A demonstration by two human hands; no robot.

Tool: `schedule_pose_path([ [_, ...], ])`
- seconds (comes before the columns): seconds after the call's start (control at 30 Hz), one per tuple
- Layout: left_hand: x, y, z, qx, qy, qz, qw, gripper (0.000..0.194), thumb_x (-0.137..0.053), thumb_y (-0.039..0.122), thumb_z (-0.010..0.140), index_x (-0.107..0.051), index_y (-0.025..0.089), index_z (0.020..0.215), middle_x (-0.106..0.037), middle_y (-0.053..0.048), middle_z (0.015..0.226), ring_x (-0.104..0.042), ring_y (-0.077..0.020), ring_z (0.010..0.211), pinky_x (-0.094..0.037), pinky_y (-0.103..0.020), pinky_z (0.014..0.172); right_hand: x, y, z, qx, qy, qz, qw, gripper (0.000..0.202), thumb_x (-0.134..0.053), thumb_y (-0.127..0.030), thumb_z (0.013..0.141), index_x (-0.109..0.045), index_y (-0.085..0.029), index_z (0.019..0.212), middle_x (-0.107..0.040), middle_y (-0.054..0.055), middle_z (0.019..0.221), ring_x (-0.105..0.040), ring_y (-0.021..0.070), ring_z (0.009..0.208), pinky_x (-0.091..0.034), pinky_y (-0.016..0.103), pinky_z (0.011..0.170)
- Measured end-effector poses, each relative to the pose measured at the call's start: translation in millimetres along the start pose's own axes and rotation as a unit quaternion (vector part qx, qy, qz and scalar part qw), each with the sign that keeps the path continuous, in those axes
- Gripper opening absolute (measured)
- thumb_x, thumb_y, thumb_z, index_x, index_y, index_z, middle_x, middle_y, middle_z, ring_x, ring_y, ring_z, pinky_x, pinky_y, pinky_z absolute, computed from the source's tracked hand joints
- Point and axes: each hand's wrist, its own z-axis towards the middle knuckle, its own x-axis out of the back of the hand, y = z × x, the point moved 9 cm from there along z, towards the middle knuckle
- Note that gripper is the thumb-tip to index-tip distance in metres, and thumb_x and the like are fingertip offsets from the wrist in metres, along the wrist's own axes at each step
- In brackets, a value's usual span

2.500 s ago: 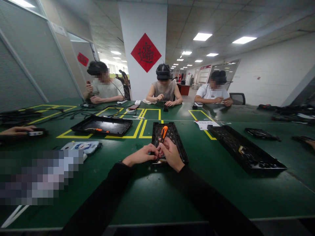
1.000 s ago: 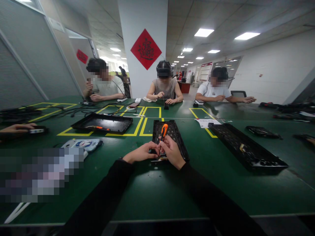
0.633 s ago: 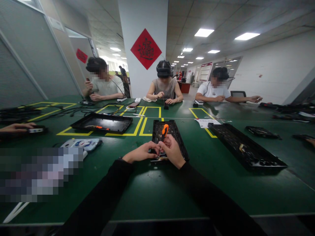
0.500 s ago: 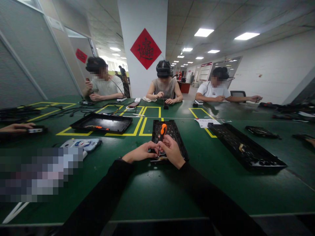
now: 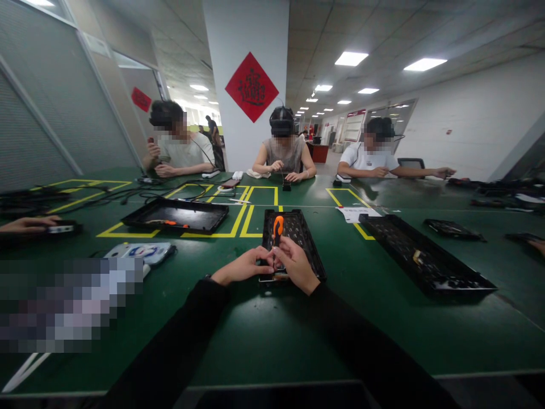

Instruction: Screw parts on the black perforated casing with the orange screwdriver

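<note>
My right hand is closed round the lower handle of a screwdriver with an orange and black grip. The tool stands nearly upright, handle up, over the near end of a black plastic tray. Opposite it, my left hand has its fingers pinched together close to the screwdriver's shaft, at the tray's left side. What those fingers hold is too small and partly covered to make out. The screwdriver's tip is hidden by my fingers. Small bright bits dot the tray's floor.
Another black tray with an orange-handled tool inside lies left. A long black tray lies right, near a sheet of paper. A phone-like case is at left. Co-workers sit across the table; another person's hand is at far left.
The screwdriver's handle has swung slightly left and stands a bit more upright. Both my hands stay in nearly the same place.
</note>
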Motion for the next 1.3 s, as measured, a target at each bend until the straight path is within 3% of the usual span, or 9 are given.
schedule_pose_path([
  [0.2, 1.7, -1.1, 0.5, 0.016, 0.022, -0.001, 1.0, 0.027, -0.064, 0.041, 0.072, -0.067, 0.016, 0.082, -0.063, -0.003, 0.087, -0.053, -0.0179, 0.091, -0.038, -0.03, 0.086, -0.5, -0.8, -1.6, 0.003, -0.004, 0.017, 1.0, 0.028, -0.06, -0.035, 0.078, -0.05, -0.017, 0.097, -0.064, 0.002, 0.078, -0.06, 0.0125, 0.065, -0.049, 0.025, 0.061],
  [0.47, -0.3, 1.8, 1.4, -0.013, -0.005, -0.012, 1.0, 0.024, -0.059, 0.038, 0.077, -0.066, 0.016, 0.082, -0.063, -0.003, 0.088, -0.053, -0.0158, 0.089, -0.037, -0.03, 0.089, -3.4, -2.9, 0.0, 0.018, -0.021, -0.022, 0.999, 0.026, -0.045, -0.034, 0.087, -0.054, -0.017, 0.104, -0.063, 0.004, 0.08, -0.055, 0.0106, 0.061, -0.049, 0.023, 0.057],
  [0.63, -1.0, -11.7, 1.5, 0.012, 0.022, -0.027, 0.999, 0.024, -0.062, 0.039, 0.075, -0.067, 0.016, 0.08, -0.063, -0.003, 0.086, -0.054, -0.0162, 0.088, -0.038, -0.031, 0.088, -4.6, 0.6, 0.8, 0.008, -0.023, 0.0, 1.0, 0.034, -0.052, -0.035, 0.083, -0.05, -0.018, 0.112, -0.064, 0.005, 0.087, -0.06, 0.0137, 0.071, -0.05, 0.024, 0.061],
  [0.73, 0.0, -15.9, 1.4, 0.025, 0.039, -0.028, 0.999, 0.024, -0.065, 0.039, 0.072, -0.067, 0.016, 0.078, -0.064, -0.004, 0.085, -0.054, -0.017, 0.088, -0.039, -0.031, 0.086, -3.3, 2.7, 0.2, 0.003, -0.013, 0.01, 1.0, 0.032, -0.056, -0.035, 0.081, -0.049, -0.018, 0.107, -0.064, 0.004, 0.084, -0.061, 0.0145, 0.071, -0.05, 0.026, 0.063],
  [0.87, 0.9, -10.2, 1.4, 0.018, 0.029, -0.024, 0.999, 0.024, -0.064, 0.039, 0.072, -0.067, 0.016, 0.08, -0.064, -0.003, 0.085, -0.054, -0.0168, 0.088, -0.039, -0.03, 0.086, -3.2, 1.2, -0.9, 0.007, -0.013, 0.021, 1.0, 0.024, -0.053, -0.035, 0.083, -0.05, -0.018, 0.1, -0.064, 0.004, 0.081, -0.061, 0.0138, 0.069, -0.05, 0.026, 0.062],
  [1.0, 1.0, -3.9, 0.7, 0.005, 0.005, -0.026, 1.0, 0.024, -0.06, 0.038, 0.076, -0.067, 0.016, 0.085, -0.063, -0.004, 0.088, -0.053, -0.0166, 0.089, -0.038, -0.031, 0.088, -3.7, -3.7, -0.5, 0.022, -0.019, 0.012, 0.999, 0.027, -0.05, -0.034, 0.085, -0.052, -0.018, 0.106, -0.063, 0.003, 0.081, -0.058, 0.0119, 0.066, -0.049, 0.023, 0.059],
  [1.3, 0.2, -6.7, 1.7, 0.005, 0.021, -0.029, 0.999, 0.021, -0.061, 0.036, 0.076, -0.065, 0.016, 0.08, -0.063, -0.003, 0.087, -0.054, -0.0165, 0.089, -0.039, -0.03, 0.087, -3.6, -0.6, -0.1, 0.01, -0.017, 0.019, 1.0, 0.029, -0.052, -0.034, 0.084, -0.047, -0.019, 0.108, -0.063, 0.002, 0.078, -0.059, 0.0124, 0.065, -0.049, 0.024, 0.06],
])
